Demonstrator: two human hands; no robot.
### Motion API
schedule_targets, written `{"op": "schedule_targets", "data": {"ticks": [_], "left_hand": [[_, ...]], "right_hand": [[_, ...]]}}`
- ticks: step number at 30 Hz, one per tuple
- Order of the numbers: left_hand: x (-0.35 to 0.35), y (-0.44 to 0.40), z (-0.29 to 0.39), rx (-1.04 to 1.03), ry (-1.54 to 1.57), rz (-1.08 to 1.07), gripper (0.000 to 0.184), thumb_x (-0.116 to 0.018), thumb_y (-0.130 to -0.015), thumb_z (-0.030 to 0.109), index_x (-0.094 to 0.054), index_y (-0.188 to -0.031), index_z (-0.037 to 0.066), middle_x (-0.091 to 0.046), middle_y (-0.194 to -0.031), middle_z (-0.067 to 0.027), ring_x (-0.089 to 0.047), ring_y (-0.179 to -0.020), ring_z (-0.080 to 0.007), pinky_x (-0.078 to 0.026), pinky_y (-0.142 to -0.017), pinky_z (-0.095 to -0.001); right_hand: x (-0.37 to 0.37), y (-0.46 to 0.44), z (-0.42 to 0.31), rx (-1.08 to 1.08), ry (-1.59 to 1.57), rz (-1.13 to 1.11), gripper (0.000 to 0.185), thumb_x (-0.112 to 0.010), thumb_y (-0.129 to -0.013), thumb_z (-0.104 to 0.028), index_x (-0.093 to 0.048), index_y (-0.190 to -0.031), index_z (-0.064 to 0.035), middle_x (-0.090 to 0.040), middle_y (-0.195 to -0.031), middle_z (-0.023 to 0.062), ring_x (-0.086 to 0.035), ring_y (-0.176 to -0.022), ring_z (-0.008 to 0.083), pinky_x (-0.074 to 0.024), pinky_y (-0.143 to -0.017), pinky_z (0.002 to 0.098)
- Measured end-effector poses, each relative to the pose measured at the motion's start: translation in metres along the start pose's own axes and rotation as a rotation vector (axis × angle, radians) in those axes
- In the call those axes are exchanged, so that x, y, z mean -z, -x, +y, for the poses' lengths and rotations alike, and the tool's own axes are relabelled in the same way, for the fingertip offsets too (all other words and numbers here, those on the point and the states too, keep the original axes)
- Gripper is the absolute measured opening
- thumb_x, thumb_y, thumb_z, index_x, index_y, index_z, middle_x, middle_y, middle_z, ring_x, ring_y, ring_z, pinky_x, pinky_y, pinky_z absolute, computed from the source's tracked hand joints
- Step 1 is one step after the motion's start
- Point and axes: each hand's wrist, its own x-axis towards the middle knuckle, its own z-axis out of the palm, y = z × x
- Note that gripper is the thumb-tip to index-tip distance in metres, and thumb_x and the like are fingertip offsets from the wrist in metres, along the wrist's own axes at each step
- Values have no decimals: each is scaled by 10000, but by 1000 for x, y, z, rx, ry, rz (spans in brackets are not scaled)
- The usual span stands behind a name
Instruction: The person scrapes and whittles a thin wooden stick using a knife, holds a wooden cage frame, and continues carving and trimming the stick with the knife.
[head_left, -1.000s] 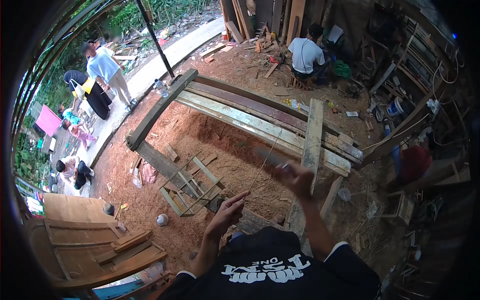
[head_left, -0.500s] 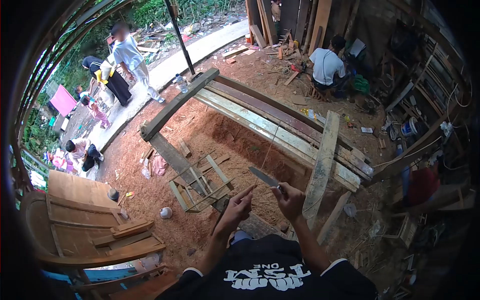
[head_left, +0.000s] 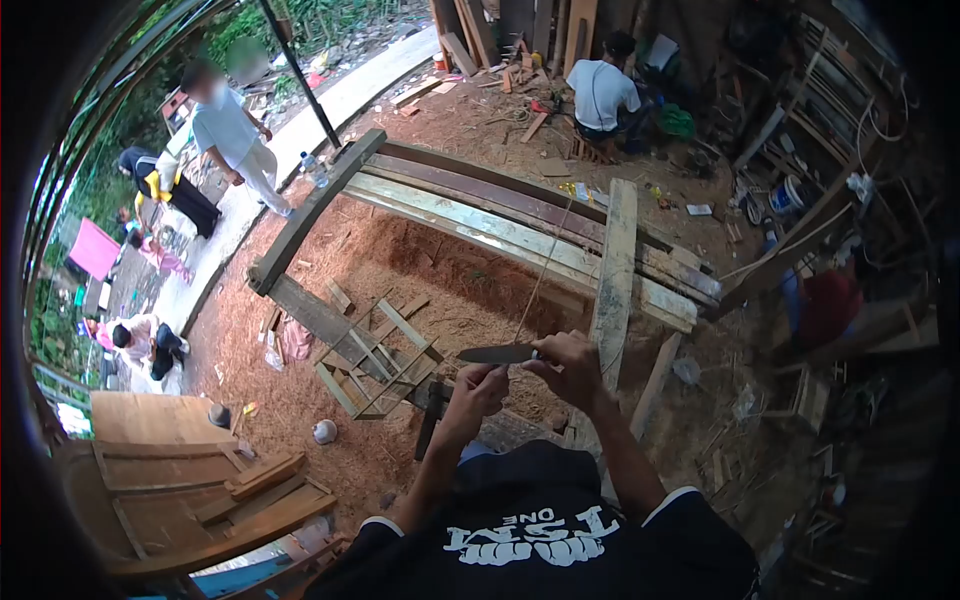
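Observation:
In my right hand (head_left: 568, 362) is the handle of a knife (head_left: 495, 354), its dark blade lying almost level and pointing left. My left hand (head_left: 480, 388) is closed just under the blade, fingers pinched together. A thin light strip (head_left: 545, 268), perhaps bamboo, runs from between the hands up and away toward the planks; the held end is hidden by the blade and fingers. Left of my left hand, a small open frame of thin wooden sticks (head_left: 400, 318) rests on a weathered beam (head_left: 318, 312).
Long planks (head_left: 480, 228) lie ahead, with a board (head_left: 615, 270) crossing them at right. Wood shavings cover the ground. Wooden panels (head_left: 160, 415) stand at lower left. One person (head_left: 603, 95) sits at back right; others are along the path (head_left: 225, 255).
The blade has swung level and come over my left fingers; the hands are closer together. My view has shifted, so the surroundings sit further left. A person on the path has changed posture.

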Motion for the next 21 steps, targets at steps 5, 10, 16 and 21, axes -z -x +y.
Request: {"op": "schedule_targets", "data": {"ticks": [5, 10, 16, 21], "left_hand": [[-3, 9, 5, 44, -58, 17, 158, -509, -1033, 197, -610, -1031, 75, -331, -660, 105, -274, -524, 7, -194, -445, -184], [14, 30, -5, 45, -91, -51, 382, -489, -1040, 182, -505, -1389, 29, -361, -707, 85, -299, -538, -10, -239, -461, -184], [9, 16, 3, 12, 10, 48, 349, -487, -1032, 162, -509, -1345, 9, -531, -803, -7, -334, -514, -13, -259, -459, -188], [1, 8, -3, 59, -32, -9, 315, -496, -1019, 149, -531, -1309, 33, -531, -806, 7, -348, -537, -13, -266, -474, -184]], "right_hand": [[1, 11, 35, 18, 114, 162, 277, -719, -865, -358, -694, -851, -82, -595, -635, 88, -585, -584, 262, -419, -580, 400], [70, 3, 45, -347, 230, 335, 390, -608, -935, -442, -680, -880, -63, -621, -655, 118, -626, -581, 295, -454, -542, 371], [12, 36, 19, -669, -170, 361, 367, -603, -961, -424, -673, -977, -64, -574, -640, 80, -560, -575, 143, -422, -542, 321], [1, 27, -8, -585, -454, 76, 340, -618, -974, -325, -637, -1185, -59, -576, -663, 44, -488, -601, 79, -401, -546, 284]]}}
